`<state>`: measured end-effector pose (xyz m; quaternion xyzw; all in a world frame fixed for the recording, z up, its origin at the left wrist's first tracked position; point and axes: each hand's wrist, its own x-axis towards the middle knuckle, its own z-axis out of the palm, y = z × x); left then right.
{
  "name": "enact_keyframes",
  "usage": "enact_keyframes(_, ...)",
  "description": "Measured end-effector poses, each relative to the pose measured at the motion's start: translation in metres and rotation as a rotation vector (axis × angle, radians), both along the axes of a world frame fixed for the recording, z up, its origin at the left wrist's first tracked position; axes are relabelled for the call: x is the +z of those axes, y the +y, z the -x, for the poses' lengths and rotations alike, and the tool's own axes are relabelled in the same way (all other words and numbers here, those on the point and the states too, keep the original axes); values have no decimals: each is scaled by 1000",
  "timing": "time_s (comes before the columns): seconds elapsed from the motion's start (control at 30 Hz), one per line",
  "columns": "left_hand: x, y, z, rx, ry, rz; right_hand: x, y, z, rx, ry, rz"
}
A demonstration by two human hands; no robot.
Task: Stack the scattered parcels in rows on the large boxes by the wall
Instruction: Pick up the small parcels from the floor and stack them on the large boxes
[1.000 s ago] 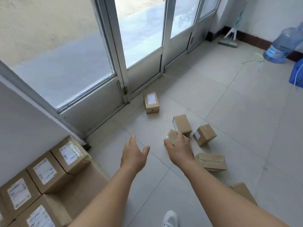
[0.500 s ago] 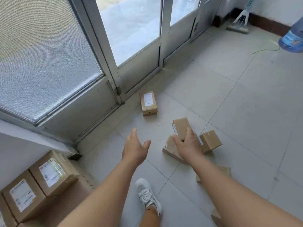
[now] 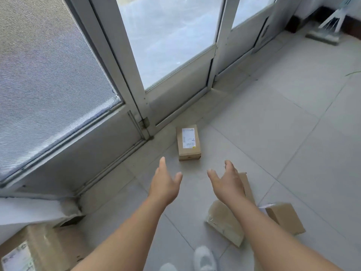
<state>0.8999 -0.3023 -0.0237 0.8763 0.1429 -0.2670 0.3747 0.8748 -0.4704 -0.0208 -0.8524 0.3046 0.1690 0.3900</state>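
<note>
- Left hand (image 3: 165, 183): extended forward above the floor, palm turned inward, fingers straight and spread, thumb apart. It holds nothing.
- Right hand (image 3: 227, 182): extended forward at the same level, fingers loosely spread with a slight curve, thumb apart. It holds nothing and hangs over the partly hidden parcel (image 3: 247, 185).
- Labelled parcel (image 3: 188, 142): rectangular brown cardboard, matte, lying flat on the floor just ahead of both hands, near the door threshold. A white printed label with a small yellow mark covers most of its top face.
- Partly hidden parcel: brown cardboard, only one edge and part of a face visible beside the right wrist.
- Taped parcel (image 3: 224, 223): flat cardboard wrapped in glossy clear tape, under the right forearm, tilted against the floor.
- Plain parcel (image 3: 285, 220): brown cardboard box, to the right of the forearm, tilted.
- Large box (image 3: 45, 249): brown cardboard with a glossy tape film and a white label, at the lower left by the white wall.
- Floor (image 3: 283, 133): large pale grey square tiles, smooth, with thin grout lines.
- Doors (image 3: 175, 94): grey metal frames with glass panes; the leftmost pane (image 3: 48, 79) has a fine mesh texture.
- Broom (image 3: 322, 34): pale head resting on the floor at the far right corner.
- White shoe (image 3: 204, 258): visible at the lower edge.
</note>
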Motion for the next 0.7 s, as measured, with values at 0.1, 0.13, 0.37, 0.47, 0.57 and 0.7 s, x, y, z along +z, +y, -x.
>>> enact_keyframes(0.1, -41, -3, -32, 32, 20, 1, -42, -2, -42, 16, 21, -14)
enact_keyframes(0.13, -56, -5, -43, 47, 35, 2, -58, -3, -56, 23, 32, -19)
enact_keyframes(0.37, -180, -22, -119, 132, 119, 7, -185, -12, -133, 75, 122, -43)
enact_keyframes(0.47, -232, -32, -142, 115, 140, 17, -237, -18, -153, 98, 165, -51)
enact_keyframes(0.57, -278, -38, -159, 76, 166, 20, -281, -22, -170, 127, 190, -58)
enact_keyframes(0.7, -325, -43, -178, 18, 215, -17, -330, -25, -189, 98, 216, -91)
